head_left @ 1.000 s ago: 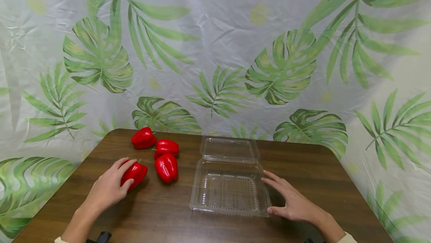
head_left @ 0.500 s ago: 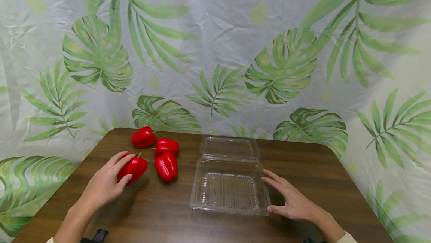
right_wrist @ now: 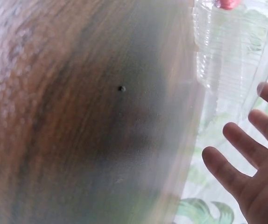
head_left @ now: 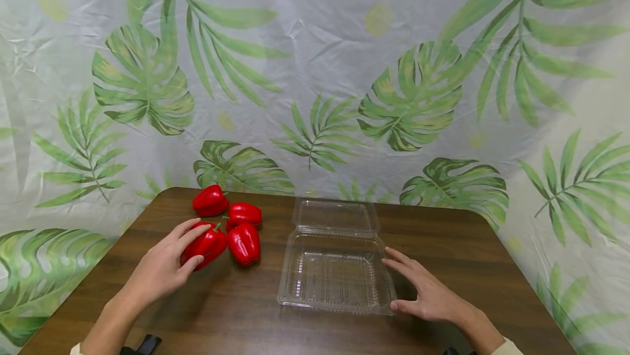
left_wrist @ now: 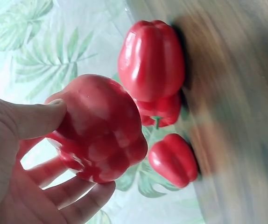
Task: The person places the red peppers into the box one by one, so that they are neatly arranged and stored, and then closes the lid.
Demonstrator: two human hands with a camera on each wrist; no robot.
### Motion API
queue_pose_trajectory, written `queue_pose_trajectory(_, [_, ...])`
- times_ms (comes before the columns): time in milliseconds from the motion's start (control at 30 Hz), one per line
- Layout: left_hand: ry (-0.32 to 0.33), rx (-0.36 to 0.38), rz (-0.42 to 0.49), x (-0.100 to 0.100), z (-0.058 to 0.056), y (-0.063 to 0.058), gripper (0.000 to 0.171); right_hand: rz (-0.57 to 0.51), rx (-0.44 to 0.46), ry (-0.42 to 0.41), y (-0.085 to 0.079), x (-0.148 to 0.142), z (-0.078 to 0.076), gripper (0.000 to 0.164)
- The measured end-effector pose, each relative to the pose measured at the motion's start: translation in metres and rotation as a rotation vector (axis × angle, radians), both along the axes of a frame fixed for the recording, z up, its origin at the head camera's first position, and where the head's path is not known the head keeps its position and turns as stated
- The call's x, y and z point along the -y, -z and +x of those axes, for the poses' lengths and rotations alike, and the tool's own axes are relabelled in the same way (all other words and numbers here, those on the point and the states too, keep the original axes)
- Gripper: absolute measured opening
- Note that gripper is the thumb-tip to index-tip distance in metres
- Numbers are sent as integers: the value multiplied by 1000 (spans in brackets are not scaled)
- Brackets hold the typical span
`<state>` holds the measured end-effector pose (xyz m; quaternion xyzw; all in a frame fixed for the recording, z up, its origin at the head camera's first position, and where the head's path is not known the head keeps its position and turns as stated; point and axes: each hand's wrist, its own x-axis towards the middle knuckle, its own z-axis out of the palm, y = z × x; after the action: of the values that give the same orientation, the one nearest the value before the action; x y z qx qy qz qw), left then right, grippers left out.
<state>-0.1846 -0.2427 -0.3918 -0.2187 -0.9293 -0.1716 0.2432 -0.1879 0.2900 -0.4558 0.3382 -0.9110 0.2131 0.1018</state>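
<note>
My left hand [head_left: 166, 261] grips a red bell pepper [head_left: 205, 246] with a green stem, at the left of the table. In the left wrist view the thumb presses one side of this bell pepper [left_wrist: 99, 130] and the fingers curl round the other. Just beyond it, three more red bell peppers lie in a group: a near one [head_left: 244, 244], a middle one [head_left: 244, 215] and a far one [head_left: 210, 200]. My right hand [head_left: 429, 291] has its fingers spread at the right rim of a clear plastic clamshell container [head_left: 337, 307], whose lid [head_left: 337, 217] lies folded back.
The dark wooden table [head_left: 443, 240] has rounded far corners. A leaf-printed cloth [head_left: 325, 59] hangs right behind its back edge. A small dark spot [right_wrist: 122, 88] shows on the wood in the right wrist view.
My left hand has lifted the bell pepper slightly and carried it right, towards the other peppers. The right hand stays by the container's rim.
</note>
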Motion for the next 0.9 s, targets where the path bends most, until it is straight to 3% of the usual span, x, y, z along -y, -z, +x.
queue_pose_trajectory(367, [106, -52, -15, -24, 1, -14, 62, -1, -9, -11, -1, -1, -1, 77])
queue_pose_trajectory(633, [177, -55, -56, -41, -6, -17, 64, -18, 32, -27, -4, 1, -3, 76])
queue_pose_trajectory(900, [206, 23, -87, -51, -14, -17, 60, -24, 39, -4, -2, 2, 1, 76])
